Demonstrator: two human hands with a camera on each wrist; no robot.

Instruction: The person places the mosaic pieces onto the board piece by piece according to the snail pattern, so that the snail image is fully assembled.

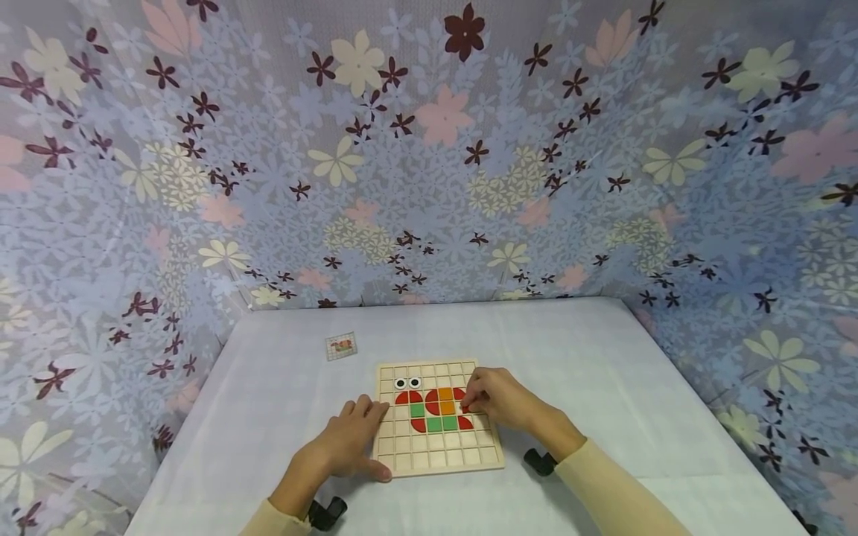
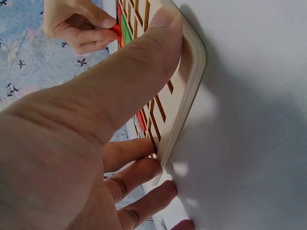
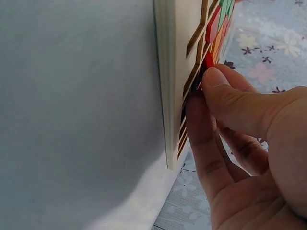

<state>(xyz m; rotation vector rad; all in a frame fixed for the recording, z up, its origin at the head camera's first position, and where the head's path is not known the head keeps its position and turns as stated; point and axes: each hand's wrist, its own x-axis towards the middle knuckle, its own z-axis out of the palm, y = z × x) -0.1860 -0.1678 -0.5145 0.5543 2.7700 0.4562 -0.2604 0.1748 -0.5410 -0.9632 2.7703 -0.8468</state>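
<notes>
A square wooden grid board (image 1: 436,458) lies on the white table. Set in its cells are two white eye pieces (image 1: 407,383), several red quarter-round pieces (image 1: 418,425), orange squares (image 1: 446,407) and green squares (image 1: 434,424). My left hand (image 1: 350,438) rests against the board's left side, its thumb (image 2: 165,28) pressing on the near corner and its fingers spread along the edge. Over the right part of the grid, my right hand (image 1: 501,396) pinches a small red piece (image 3: 208,61) between thumb and fingertips, at the cells. Fingers hide part of this piece.
A small picture card (image 1: 342,346) with a coloured grid design lies behind the board to the left. Floral cloth (image 1: 429,186) hangs behind the table and at both sides. White cloth (image 1: 576,350) covers the tabletop. Black wrist mounts (image 1: 328,514) sit under both wrists.
</notes>
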